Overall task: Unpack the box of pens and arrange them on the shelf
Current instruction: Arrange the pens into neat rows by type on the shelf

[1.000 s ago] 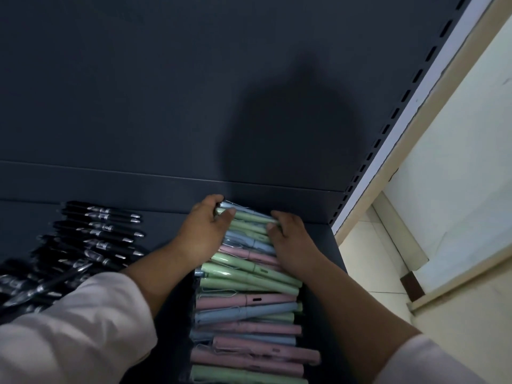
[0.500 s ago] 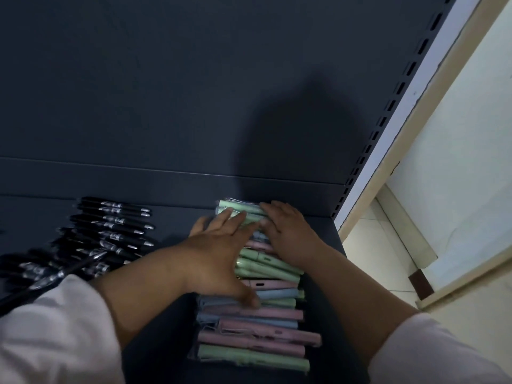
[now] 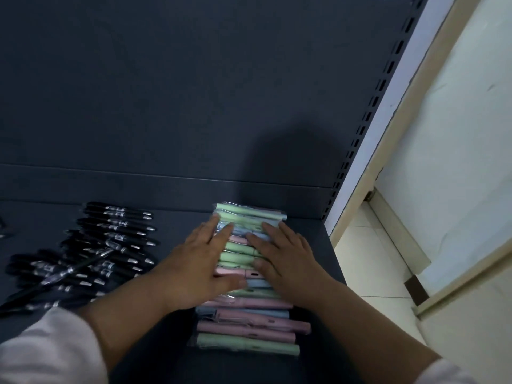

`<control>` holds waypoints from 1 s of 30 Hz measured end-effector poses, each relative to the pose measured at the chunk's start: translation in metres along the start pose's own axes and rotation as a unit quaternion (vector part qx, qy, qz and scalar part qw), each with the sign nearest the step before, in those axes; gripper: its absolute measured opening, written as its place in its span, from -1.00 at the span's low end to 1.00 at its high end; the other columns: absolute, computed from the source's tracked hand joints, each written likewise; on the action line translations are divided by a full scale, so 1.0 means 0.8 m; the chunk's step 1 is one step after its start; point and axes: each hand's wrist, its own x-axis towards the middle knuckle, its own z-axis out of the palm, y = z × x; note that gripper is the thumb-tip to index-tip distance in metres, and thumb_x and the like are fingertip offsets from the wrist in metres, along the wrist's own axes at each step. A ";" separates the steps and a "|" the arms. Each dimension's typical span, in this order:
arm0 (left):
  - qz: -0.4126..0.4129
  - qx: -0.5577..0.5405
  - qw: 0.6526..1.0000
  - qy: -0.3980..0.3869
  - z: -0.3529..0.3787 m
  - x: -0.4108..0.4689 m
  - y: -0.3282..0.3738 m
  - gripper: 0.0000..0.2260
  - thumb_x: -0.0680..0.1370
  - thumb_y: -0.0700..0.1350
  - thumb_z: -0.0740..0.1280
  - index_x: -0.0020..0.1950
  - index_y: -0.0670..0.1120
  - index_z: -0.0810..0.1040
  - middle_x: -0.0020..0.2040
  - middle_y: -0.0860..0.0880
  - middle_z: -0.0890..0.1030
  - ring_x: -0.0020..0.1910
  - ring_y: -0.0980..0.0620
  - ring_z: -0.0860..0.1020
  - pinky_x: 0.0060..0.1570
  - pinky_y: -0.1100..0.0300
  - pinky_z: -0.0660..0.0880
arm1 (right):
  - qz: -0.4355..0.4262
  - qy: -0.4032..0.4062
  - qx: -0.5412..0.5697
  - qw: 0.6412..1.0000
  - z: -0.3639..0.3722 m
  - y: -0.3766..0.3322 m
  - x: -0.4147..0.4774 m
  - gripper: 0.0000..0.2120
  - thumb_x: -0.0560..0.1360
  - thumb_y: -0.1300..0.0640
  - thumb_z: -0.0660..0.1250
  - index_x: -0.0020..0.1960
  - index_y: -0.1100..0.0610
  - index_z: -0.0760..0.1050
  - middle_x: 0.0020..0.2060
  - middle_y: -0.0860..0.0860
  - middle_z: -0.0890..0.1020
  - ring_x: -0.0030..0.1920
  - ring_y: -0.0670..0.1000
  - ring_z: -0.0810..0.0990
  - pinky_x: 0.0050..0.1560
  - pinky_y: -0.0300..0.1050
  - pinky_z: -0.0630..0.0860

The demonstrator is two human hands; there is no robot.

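A column of pastel pens point(image 3: 249, 325) in green, pink and blue, each in clear wrap, lies crosswise on the dark shelf point(image 3: 313, 245) near its right end. My left hand point(image 3: 199, 267) rests flat on the left side of the column, fingers spread. My right hand point(image 3: 288, 259) lies flat on the right side, fingers spread over the middle pens. Neither hand grips a pen. The pens under both palms are hidden. No box is in view.
Several black pens point(image 3: 110, 245) lie in a rough row on the shelf to the left, one loose pen slanting across them. The dark back panel point(image 3: 194, 92) rises behind. A slotted upright point(image 3: 368, 117) ends the shelf on the right; tiled floor point(image 3: 368, 259) lies beyond.
Both hands slid from gripping the far end of the column toward me and flattened on top of the pens. The view shifted slightly to the left.
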 end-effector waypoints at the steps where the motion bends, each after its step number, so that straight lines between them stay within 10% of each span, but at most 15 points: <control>1: 0.008 -0.028 1.000 0.009 0.004 -0.002 0.002 -0.01 0.28 0.53 0.07 0.53 0.14 -0.28 0.50 0.12 -0.40 0.52 0.08 -0.23 0.50 0.07 -0.03 | -0.011 0.003 -0.008 1.000 0.000 0.003 0.000 -0.22 0.28 -0.39 -0.45 0.50 -0.31 -0.15 0.55 -0.14 -0.13 0.53 0.02 -0.27 0.49 0.09 -0.22; 6: -0.007 -0.186 0.977 0.102 0.017 -0.005 0.015 -0.20 0.41 0.40 0.00 0.55 0.13 -0.19 0.52 0.16 -0.33 0.52 0.16 -0.18 0.49 0.14 -0.04 | -0.027 0.039 0.036 0.998 0.006 0.003 -0.002 -0.34 0.40 -0.39 -0.30 0.49 -0.31 -0.04 0.56 -0.11 -0.05 0.54 0.02 -0.20 0.50 0.08 -0.17; 10: -0.094 -0.358 0.915 0.158 0.029 0.005 0.016 -0.29 0.55 0.19 0.19 0.57 0.03 -0.10 0.57 0.05 -0.12 0.51 0.19 -0.08 0.47 0.18 -0.09 | 0.117 0.170 0.283 0.937 0.016 -0.005 -0.005 -0.40 0.58 -0.24 -0.03 0.54 0.02 0.14 0.53 0.04 0.13 0.53 0.05 0.04 0.47 -0.14 -0.07; 16: -0.099 -0.484 0.852 0.176 0.042 0.005 0.024 -0.42 0.60 -0.14 0.24 0.55 0.08 0.05 0.41 -0.06 0.39 0.24 -0.03 0.47 0.31 0.02 0.39 | 0.151 0.084 0.368 0.914 0.027 -0.025 -0.014 -0.42 0.63 0.03 0.12 0.56 0.06 -0.04 0.55 -0.03 -0.06 0.53 -0.08 -0.04 0.33 -0.36 -0.09; 26: -0.088 -0.482 0.855 0.172 0.037 -0.014 0.017 -0.34 0.56 0.15 0.26 0.55 0.12 -0.02 0.55 0.13 0.07 0.51 0.14 0.10 0.47 -0.03 0.15 | 0.152 0.150 0.385 0.898 0.025 -0.018 -0.049 -0.49 0.63 -0.05 0.10 0.53 0.03 0.12 0.49 -0.06 0.20 0.46 -0.12 0.16 0.50 -0.07 0.11; 30: -0.079 -0.478 0.856 0.178 0.053 -0.030 0.030 -0.37 0.57 0.06 0.25 0.55 0.09 0.01 0.51 0.17 0.12 0.45 0.23 0.11 0.41 0.26 0.07 | 0.137 0.163 0.397 0.893 0.038 -0.036 -0.059 -0.52 0.62 -0.01 0.11 0.51 0.01 0.12 0.49 -0.11 0.14 0.44 -0.22 0.11 0.43 -0.31 0.05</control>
